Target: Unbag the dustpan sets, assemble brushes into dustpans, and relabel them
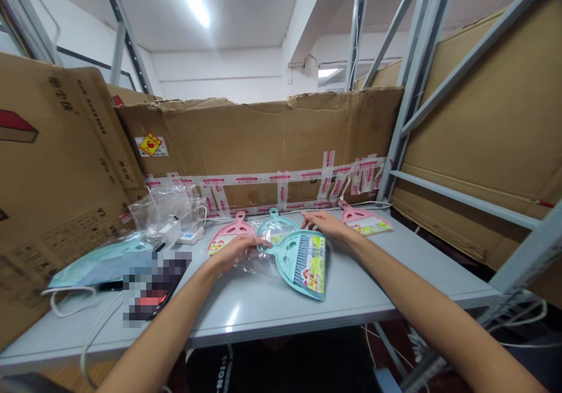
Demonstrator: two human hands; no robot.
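A teal dustpan-and-brush set (287, 264) with grey-blue bristles and a printed card lies at an angle near the front of the shelf. My left hand (239, 249) is closed on its handle end, thumb and fingers together. Clear plastic wrapping (259, 267) lies under that hand. Behind the front set is a second teal dustpan set (276, 224), partly covered. My right hand (325, 223) hovers at its right side, fingers stretched out and holding nothing visible; whether it touches the set I cannot tell. A pink dustpan set (232, 227) sits behind my left hand.
Another pink dustpan set (364, 218) lies at the back right. At left are a bagged teal item (100, 261), a phone-like dark object (169, 282), a white power strip (191, 236), cables and crumpled plastic (164, 205). Cardboard (263, 141) and metal posts (413, 82) enclose the shelf.
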